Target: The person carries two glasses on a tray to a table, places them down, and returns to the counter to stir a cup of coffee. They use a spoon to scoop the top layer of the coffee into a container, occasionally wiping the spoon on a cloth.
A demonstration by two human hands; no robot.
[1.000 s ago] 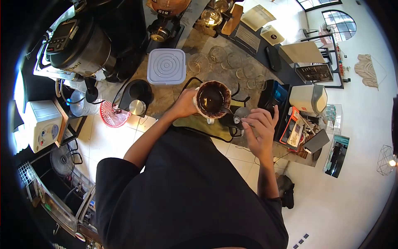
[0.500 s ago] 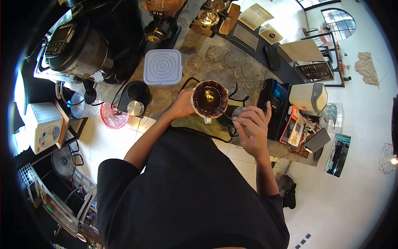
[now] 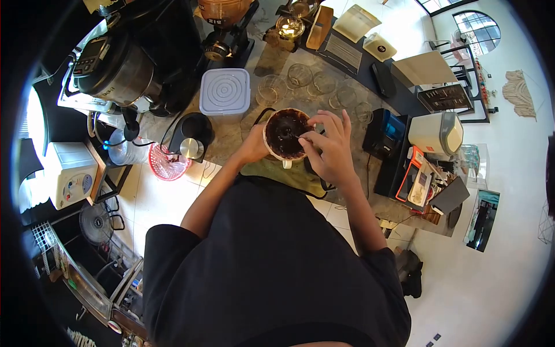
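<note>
A white-rimmed cup holds a dark brown, glossy liquid, with dark smears around its inner wall. On the cup's left side, my left hand grips it, fingers wrapped round and partly hidden behind it. My right hand is over the cup's right edge, thumb and forefinger pinched on the handle of a spoon, whose lower part is hard to see against the dark liquid. Below the cup lies a green cloth or mat, partly covered by the cup and my body.
Beyond the cup, several clear glasses stand on the counter, beside a lidded square container. A black-based scale or stand is left. Machines occupy the back left. A dark device and card terminal are right.
My right hand has moved left and in over the cup, taking the spoon further inside. The cup is still in my left hand. The whole view has shifted slightly.
</note>
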